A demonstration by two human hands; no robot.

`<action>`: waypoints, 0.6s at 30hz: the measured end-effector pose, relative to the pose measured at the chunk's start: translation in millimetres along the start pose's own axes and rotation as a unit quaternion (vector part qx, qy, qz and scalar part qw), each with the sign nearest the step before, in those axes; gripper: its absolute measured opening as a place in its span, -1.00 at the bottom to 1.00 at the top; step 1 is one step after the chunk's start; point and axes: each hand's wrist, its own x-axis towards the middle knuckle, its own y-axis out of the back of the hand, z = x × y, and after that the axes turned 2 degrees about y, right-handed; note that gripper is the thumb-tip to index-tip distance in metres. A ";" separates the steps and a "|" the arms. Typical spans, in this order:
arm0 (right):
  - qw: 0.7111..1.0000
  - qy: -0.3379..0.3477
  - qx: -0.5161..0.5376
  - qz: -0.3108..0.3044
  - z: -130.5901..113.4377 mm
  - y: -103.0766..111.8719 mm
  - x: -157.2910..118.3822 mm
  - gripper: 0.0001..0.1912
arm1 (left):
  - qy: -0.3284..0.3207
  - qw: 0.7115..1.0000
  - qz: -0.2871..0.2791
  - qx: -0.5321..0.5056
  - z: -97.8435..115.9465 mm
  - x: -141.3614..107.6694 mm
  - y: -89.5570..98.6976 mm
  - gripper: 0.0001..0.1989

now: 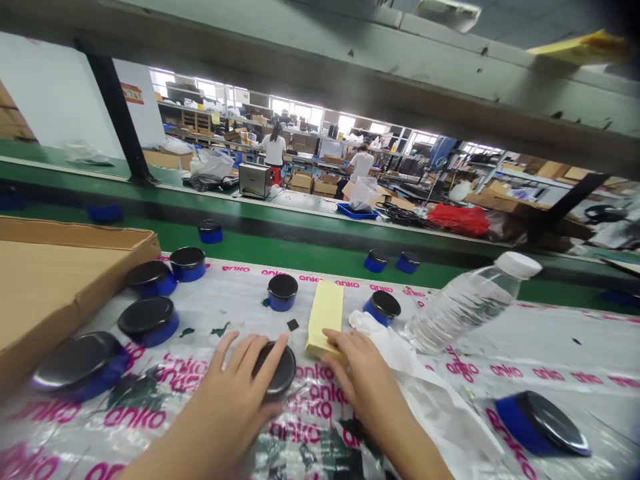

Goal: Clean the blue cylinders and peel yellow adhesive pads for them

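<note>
**Two hands low on the bench, one on a round tin, one on a yellow pad**

Your left hand [235,393] lies flat over a black-lidded round tin [277,370]. The fingers spread across the lid and press down, so the tin probably stays put on the slippery plastic sheet [525,353]. That grip is open and resting, not closed around it.

Your right hand [363,380] sits just beside it. Its fingertips touch the near end of a yellow pad [326,313], which lies flat and points away from you. This grip is open too and holds nothing.

More blue tins with black lids [150,320] sit in a bunch on your left, next to a cardboard tray [75,267], close enough to reach. A white cloth [385,337] lies by your right hand. A water bottle [465,300] lies tipped over, off to the right and out of the way.
</note>
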 end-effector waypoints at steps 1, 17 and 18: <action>1.000 0.006 0.019 -0.001 -2.7 6.6 -5.4 -0.67 | 0.001 1.000 0.007 -0.017 -0.9 -3.1 3.6 -0.43; 0.982 -0.032 0.157 0.100 -12.8 55.2 -14.2 -0.70 | 0.173 0.840 -0.220 -0.464 -0.8 88.9 28.8 -0.89; 0.984 -0.013 0.137 0.110 -12.9 55.2 -13.7 -0.69 | 0.184 0.833 -0.224 -0.471 -0.2 88.7 28.9 -0.89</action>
